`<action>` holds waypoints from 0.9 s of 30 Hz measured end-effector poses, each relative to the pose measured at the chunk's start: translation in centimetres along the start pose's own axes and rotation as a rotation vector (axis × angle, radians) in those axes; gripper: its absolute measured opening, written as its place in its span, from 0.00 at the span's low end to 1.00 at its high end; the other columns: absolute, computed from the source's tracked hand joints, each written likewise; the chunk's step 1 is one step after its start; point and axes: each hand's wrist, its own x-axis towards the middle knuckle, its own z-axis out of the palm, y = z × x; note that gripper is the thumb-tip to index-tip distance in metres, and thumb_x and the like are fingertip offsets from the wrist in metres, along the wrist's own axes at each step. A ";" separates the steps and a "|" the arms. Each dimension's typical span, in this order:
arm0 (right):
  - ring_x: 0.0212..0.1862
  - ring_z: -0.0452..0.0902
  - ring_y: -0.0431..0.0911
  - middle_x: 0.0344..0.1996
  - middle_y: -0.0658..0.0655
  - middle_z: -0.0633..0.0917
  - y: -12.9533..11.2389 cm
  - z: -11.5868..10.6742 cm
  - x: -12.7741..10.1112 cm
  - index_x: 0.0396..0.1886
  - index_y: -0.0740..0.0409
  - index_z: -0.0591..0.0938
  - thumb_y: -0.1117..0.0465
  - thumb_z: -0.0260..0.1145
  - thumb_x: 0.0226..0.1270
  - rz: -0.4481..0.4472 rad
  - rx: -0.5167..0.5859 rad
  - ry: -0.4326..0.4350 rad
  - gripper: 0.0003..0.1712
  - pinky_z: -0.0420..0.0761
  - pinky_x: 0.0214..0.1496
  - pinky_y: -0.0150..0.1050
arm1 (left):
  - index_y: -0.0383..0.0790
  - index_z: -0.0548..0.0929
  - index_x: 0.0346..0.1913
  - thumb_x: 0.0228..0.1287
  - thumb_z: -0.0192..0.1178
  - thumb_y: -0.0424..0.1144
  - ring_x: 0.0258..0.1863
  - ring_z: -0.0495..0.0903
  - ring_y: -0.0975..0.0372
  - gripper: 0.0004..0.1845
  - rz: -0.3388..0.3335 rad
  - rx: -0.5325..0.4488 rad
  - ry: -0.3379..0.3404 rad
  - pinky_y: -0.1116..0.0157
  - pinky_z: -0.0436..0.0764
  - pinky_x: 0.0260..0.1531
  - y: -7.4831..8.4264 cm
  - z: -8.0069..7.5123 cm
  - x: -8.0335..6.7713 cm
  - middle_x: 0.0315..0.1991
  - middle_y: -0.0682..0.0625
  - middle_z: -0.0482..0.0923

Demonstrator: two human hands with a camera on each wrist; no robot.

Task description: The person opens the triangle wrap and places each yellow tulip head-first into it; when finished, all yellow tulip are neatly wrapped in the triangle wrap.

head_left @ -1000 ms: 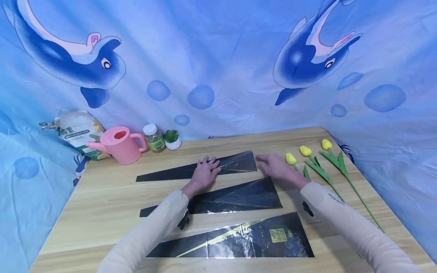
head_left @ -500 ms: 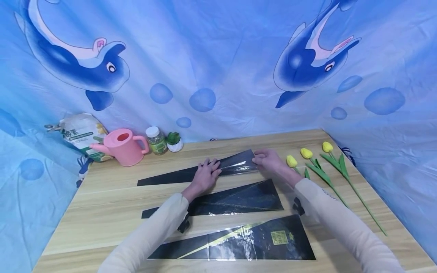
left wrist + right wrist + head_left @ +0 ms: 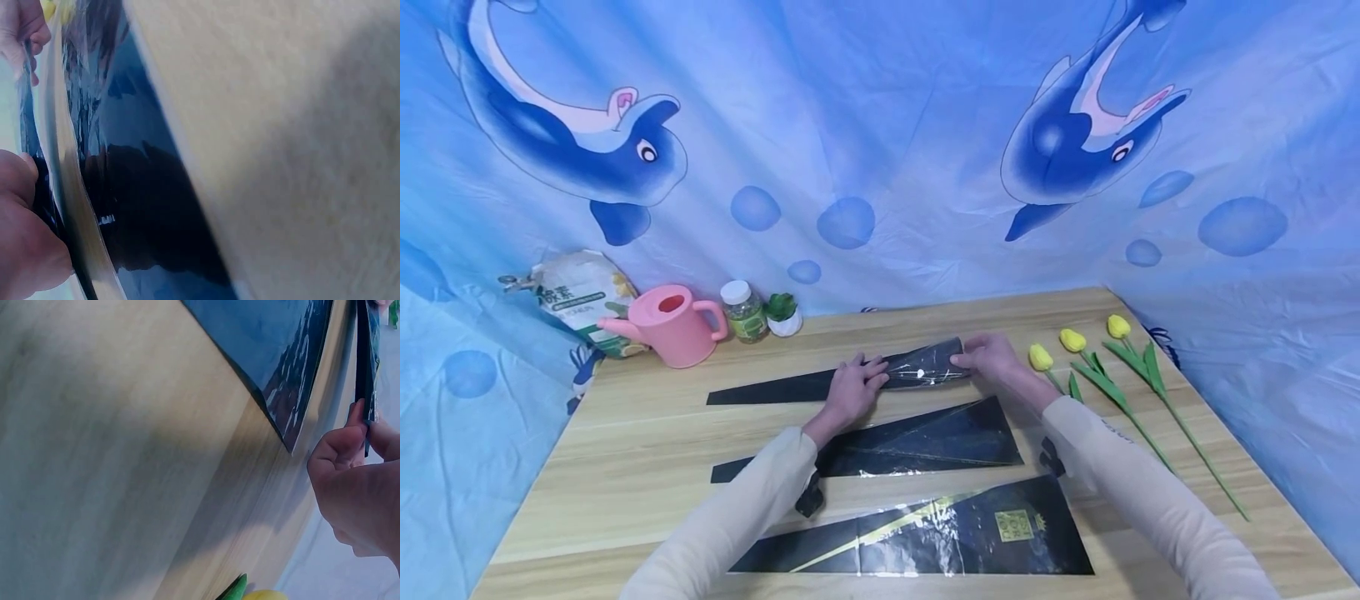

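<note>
Three black, glossy, tapered plastic sleeves lie one behind another on the wooden table. On the farthest sleeve [image 3: 922, 367] my left hand [image 3: 852, 392] rests near the middle with fingers extended. At that sleeve's wide right end, my right hand [image 3: 995, 360] pinches the edge between thumb and fingers. The right wrist view shows the pinched edge [image 3: 367, 375] raised off the table, with the thumb on one side of it. The middle sleeve [image 3: 928, 437] lies flat below both hands. Closest to me is the sleeve with a gold stripe and gold square [image 3: 977, 533].
Several yellow tulips [image 3: 1072, 340] with green stems lie at the right. Along the back left stand a white-and-green bag [image 3: 580, 292], a pink watering can [image 3: 673, 329], a lidded jar [image 3: 745, 312] and a small potted plant [image 3: 784, 315]. A blue dolphin-print curtain [image 3: 925, 167] hangs behind the table.
My right hand moved from beside the far sleeve onto its wide end and took hold of the edge. That end now bulges upward. My left hand has stayed on the sleeve.
</note>
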 end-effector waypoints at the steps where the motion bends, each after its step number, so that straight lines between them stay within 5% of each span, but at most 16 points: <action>1: 0.52 0.80 0.58 0.58 0.72 0.78 0.1 0.0 0.0 0.66 0.74 0.71 0.59 0.73 0.63 0.003 0.003 0.000 0.37 0.79 0.59 0.49 | 0.35 0.83 0.58 0.71 0.61 0.37 0.70 0.61 0.39 0.16 -0.005 -0.018 0.014 0.38 0.52 0.70 0.0 0.0 0.0 0.62 0.42 0.77; 8: 0.29 0.79 0.45 0.40 0.66 0.85 0.4 0.1 0.1 0.65 0.75 0.71 0.60 0.73 0.63 0.007 0.032 -0.009 0.36 0.83 0.35 0.36 | 0.38 0.86 0.54 0.69 0.63 0.36 0.68 0.65 0.40 0.14 -0.035 -0.081 0.092 0.40 0.55 0.70 -0.3 0.1 0.2 0.58 0.44 0.80; 27: 0.25 0.79 0.41 0.32 0.63 0.86 0.8 -0.2 0.6 0.70 0.74 0.65 0.63 0.63 0.74 0.101 0.208 -0.122 0.32 0.78 0.24 0.28 | 0.38 0.87 0.53 0.70 0.62 0.35 0.69 0.66 0.45 0.12 -0.101 -0.271 0.135 0.50 0.61 0.70 -0.7 -0.2 0.1 0.58 0.45 0.80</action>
